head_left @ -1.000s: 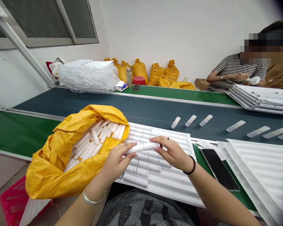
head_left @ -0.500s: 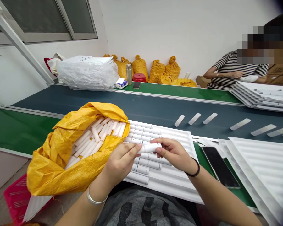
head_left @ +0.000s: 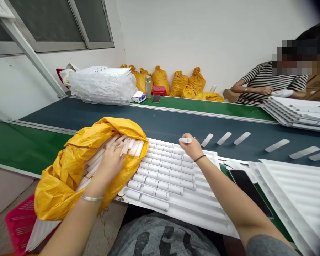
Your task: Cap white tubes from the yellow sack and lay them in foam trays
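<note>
My right hand (head_left: 193, 147) is closed around a white plastic tube (head_left: 185, 140), held up over the far edge of a white ridged tray (head_left: 206, 193). Rows of white tubes (head_left: 162, 167) with small dark print lie in the tray's grooves, mostly on its left half. My left hand (head_left: 112, 158) reaches into an open yellow woven bag (head_left: 69, 170), fingers apart on the loose white tubes (head_left: 133, 146) inside. Its fingertips are slightly blurred, and I see nothing lifted in them.
A dark conveyor belt (head_left: 170, 124) runs behind the tray, with several translucent tubes (head_left: 242, 138) on it at right. A phone (head_left: 250, 192) and stacked white trays (head_left: 296, 199) lie to the right. A red basket (head_left: 18, 224) stands below the bag. Across the belt sits a person (head_left: 266, 81) in stripes.
My hands were together over the tray, both on one white tube. They have parted: the left has moved left into the bag, the right forward with a tube towards the belt.
</note>
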A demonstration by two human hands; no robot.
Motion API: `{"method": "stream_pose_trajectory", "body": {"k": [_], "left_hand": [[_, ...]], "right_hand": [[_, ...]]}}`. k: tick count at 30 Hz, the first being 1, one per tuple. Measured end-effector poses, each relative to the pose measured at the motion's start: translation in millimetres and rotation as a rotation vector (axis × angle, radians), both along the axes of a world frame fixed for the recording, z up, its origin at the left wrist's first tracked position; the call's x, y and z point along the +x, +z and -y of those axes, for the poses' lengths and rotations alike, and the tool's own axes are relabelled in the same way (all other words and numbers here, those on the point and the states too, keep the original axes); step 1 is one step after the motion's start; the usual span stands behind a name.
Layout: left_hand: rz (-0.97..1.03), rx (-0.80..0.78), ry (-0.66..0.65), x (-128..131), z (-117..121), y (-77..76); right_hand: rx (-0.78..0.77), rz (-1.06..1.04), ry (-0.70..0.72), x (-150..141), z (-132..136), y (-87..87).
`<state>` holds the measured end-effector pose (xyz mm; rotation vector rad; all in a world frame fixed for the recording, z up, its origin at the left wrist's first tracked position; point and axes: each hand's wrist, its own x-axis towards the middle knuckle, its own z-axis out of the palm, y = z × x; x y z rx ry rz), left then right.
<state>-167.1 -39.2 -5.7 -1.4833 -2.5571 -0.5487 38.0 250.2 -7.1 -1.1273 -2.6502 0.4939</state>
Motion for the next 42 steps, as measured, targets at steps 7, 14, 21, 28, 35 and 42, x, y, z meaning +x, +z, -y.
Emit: {"method": "stream_pose_trajectory", "body": {"k": [7,14,21,28,35,42], "left_hand": [[-0.003,-0.327,-0.007,-67,9,-11.3],[0.063,-0.258,-0.093,-69,14,0.7],[0.410,0.325,-0.090,-2,11,29.1],[1.186,1.114,-0.093,77,-12,29.1],[1.387,1.035,-0.152,118,-17,17.4],[0.952,0.434,-0.247,113,-8,27.7]], "right_hand": [[-0.149,0.171,-0.175,-5,-84,-35.0],[-0.077,0.182,-0.145,30,-72,-22.9],[-0.112,0.173,0.225,58,-21,-28.8],[-0.129,-0.187,0.317,63,41,11.2],[-0.617,-0.740,0.514,62,111,45.6],[-0.104,-0.602,0.844,69,83,74.9]]}}
